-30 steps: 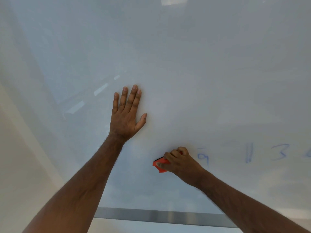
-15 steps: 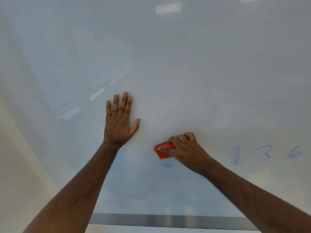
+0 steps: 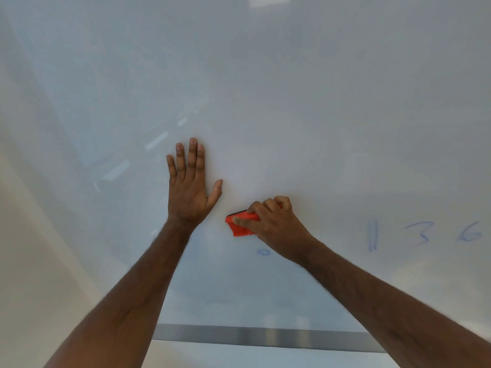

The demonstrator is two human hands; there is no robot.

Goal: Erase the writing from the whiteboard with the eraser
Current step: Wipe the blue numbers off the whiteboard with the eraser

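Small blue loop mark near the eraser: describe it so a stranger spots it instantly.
On the glossy white whiteboard, find the right hand holding the orange block eraser. Just below them sits a tiny faint blue oval mark, alone, far left of the larger blue digits.

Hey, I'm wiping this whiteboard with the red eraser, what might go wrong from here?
1. The small blue loop sits just below the eraser and partly beside the right hand; a level stroke may pass over it.
2. The blue marks farther right are faint and easily left half wiped.
3. The left hand lies flat on the whiteboard, so it may leave smudges.
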